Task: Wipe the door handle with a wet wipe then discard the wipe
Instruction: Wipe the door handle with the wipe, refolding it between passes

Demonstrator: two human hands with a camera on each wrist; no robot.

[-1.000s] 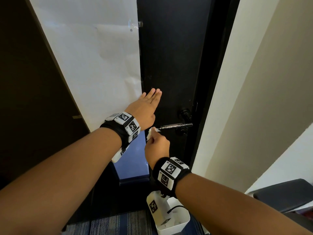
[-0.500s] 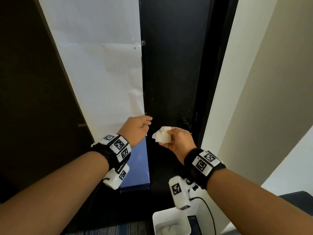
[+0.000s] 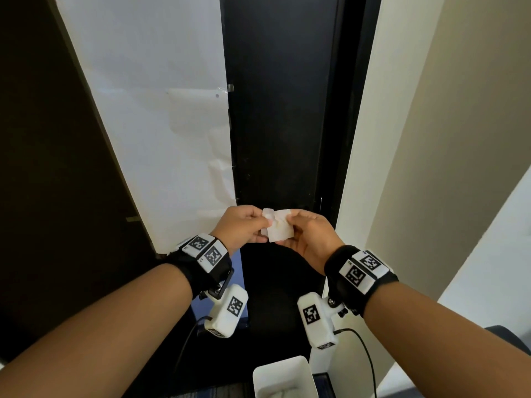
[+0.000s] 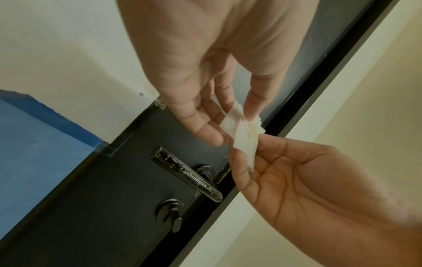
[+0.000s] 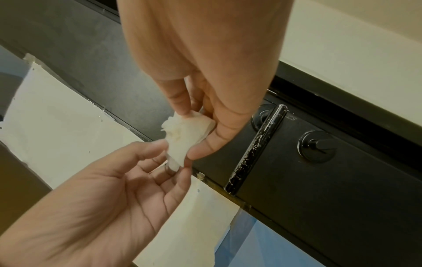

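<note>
A small folded white wet wipe [image 3: 277, 228] is held in front of the black door [image 3: 281, 116]. My left hand [image 3: 244, 225] pinches its left edge and my right hand [image 3: 307, 234] pinches its right edge. In the left wrist view the wipe [image 4: 245, 137] shows a yellowish smear, and so does the wipe [image 5: 186, 133] in the right wrist view. The dark metal lever handle [image 4: 186, 174] sits just behind the hands, streaked with white marks. In the head view both hands hide it. From the right wrist the handle [image 5: 256, 148] lies to the right of the wipe.
A white bin [image 3: 283, 377] stands on the floor below the hands, with something white inside. A round thumb-turn lock [image 4: 170, 213] sits under the handle. White paper [image 3: 149, 110] is taped to the glass panel left of the door. A cream wall [image 3: 431, 139] rises on the right.
My right hand left the handle and drew the wipe back toward me. My left hand came off the door and now pinches the wipe too. The camera has tilted upward.
</note>
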